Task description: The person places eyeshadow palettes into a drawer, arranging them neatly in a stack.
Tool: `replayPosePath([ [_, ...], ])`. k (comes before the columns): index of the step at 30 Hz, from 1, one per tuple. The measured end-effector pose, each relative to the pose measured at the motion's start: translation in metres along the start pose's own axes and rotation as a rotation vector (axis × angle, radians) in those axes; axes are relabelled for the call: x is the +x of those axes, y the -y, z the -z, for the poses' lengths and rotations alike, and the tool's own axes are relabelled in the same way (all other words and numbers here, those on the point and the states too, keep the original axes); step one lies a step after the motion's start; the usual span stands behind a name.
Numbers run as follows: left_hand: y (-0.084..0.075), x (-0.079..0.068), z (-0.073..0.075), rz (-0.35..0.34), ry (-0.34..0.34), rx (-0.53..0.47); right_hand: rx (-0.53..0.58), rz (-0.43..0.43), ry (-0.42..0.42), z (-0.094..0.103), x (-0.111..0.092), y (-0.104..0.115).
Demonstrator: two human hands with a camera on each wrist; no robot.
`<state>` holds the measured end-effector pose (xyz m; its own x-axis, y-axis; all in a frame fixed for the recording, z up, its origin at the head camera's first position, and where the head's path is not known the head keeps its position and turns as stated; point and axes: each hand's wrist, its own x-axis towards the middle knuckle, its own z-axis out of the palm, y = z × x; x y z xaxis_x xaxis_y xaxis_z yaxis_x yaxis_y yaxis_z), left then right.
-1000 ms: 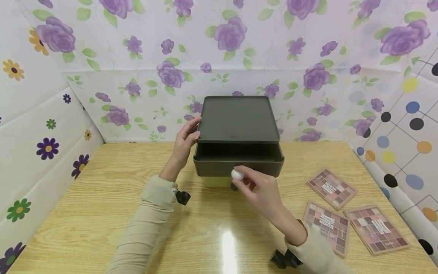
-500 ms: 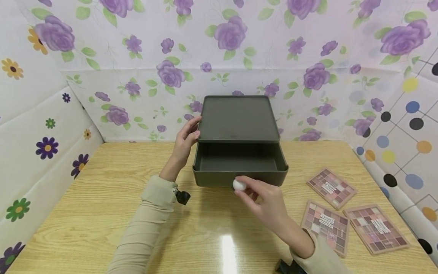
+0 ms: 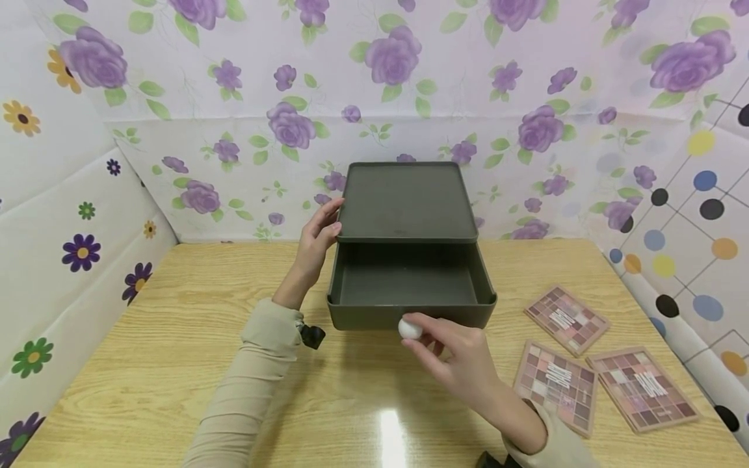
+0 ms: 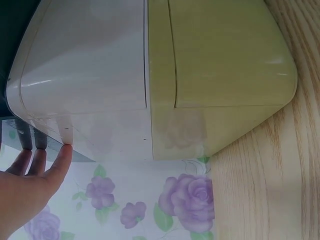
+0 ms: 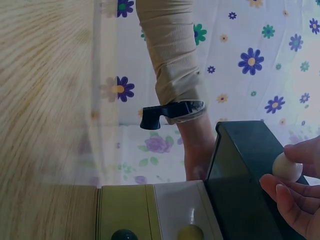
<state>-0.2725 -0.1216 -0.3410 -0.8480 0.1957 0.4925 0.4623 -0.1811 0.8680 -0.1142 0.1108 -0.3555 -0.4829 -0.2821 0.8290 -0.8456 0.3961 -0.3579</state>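
Note:
A small drawer cabinet (image 3: 406, 201) with a dark grey-green top stands against the back wall. Its dark top drawer (image 3: 363, 317) is pulled well out, and the bare inside shows. My right hand (image 3: 465, 361) pinches the round white knob (image 3: 409, 328) on that drawer's front between thumb and fingers; the right wrist view shows the same knob (image 5: 287, 167) up close. On the cabinet's left side rests my left hand (image 3: 313, 250), fingers extended, fingertips touching the side wall in the left wrist view. Below are a white drawer (image 5: 182, 205) and a yellow drawer (image 5: 127, 207), both closed.
Several flat palettes with pink and brown squares lie at the right: one palette (image 3: 566, 320) farther back, another palette (image 3: 558, 383) near my right forearm, a third palette (image 3: 643, 390) beside it. Flowered sheets (image 3: 234, 182) cover the walls behind the wooden table (image 3: 193, 325).
The right hand has drawn the dark top drawer farther out towards me by its knob, so more of the inside shows. The left hand stays at the cabinet's side.

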Motion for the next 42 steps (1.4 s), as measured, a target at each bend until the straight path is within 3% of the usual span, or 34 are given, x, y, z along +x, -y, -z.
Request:
replayPosePath([
  [24,0.002,0.0,-0.004,-0.012,-0.002,0.01,0.086,0.069,0.037,0.011,-0.01,0.013],
  [31,0.001,0.002,-0.003,-0.02,-0.005,0.002,0.138,0.111,0.033,0.031,-0.016,0.004],
  [42,0.002,0.0,0.0,0.006,0.002,0.03,0.017,0.062,0.047,0.068,-0.03,-0.011],
])
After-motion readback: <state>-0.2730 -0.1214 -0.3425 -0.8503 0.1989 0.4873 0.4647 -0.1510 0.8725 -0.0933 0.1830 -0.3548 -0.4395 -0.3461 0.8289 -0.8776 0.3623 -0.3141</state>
